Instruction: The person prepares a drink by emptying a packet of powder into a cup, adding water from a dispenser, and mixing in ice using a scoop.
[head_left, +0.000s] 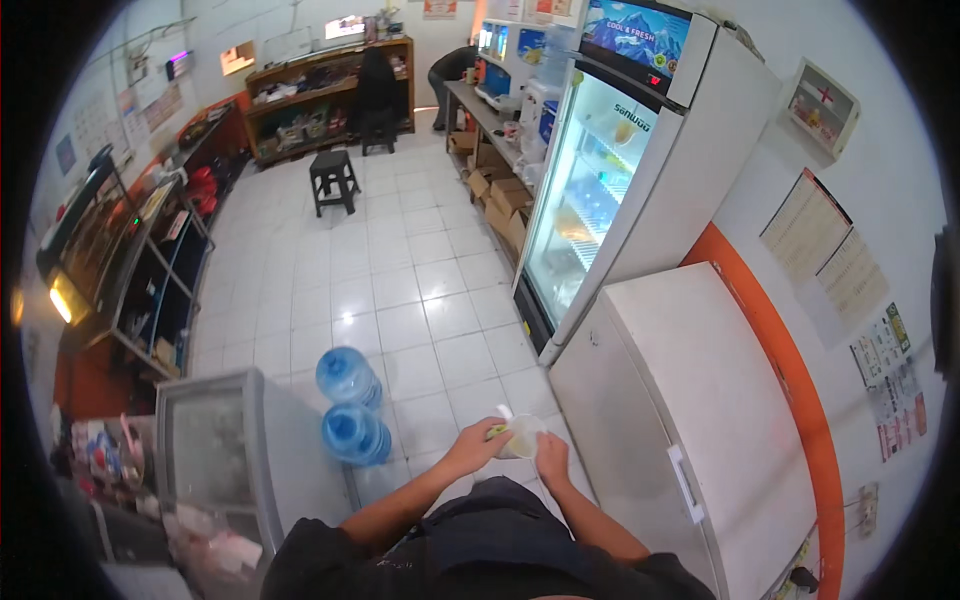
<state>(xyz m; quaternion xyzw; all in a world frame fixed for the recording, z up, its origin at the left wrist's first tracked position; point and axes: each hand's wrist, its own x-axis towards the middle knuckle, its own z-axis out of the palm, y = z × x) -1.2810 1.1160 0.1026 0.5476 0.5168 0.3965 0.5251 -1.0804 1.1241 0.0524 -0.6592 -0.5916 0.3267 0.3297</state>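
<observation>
In front of my body I hold a white cup (528, 429), its open mouth tilted up towards me. My right hand (553, 459) grips the cup's right rim. At the other side, my left hand (478, 444) pinches a small yellow-green piece (495, 431) against or just beside the cup's rim. This piece is too small to name surely; it could be a citrus wedge. A white tip (504, 411), perhaps a spoon or the cup's handle, sticks up behind the rim. What lies inside the cup is pale and blurred.
A white chest freezer (720, 352) stands close on my right, with a glass-door display fridge (592, 195) beyond it. Two blue water jugs (352, 435) sit on the tiled floor beside a glass-topped freezer (300, 450). Ahead are a black stool (334, 180) and a bending person (450, 71).
</observation>
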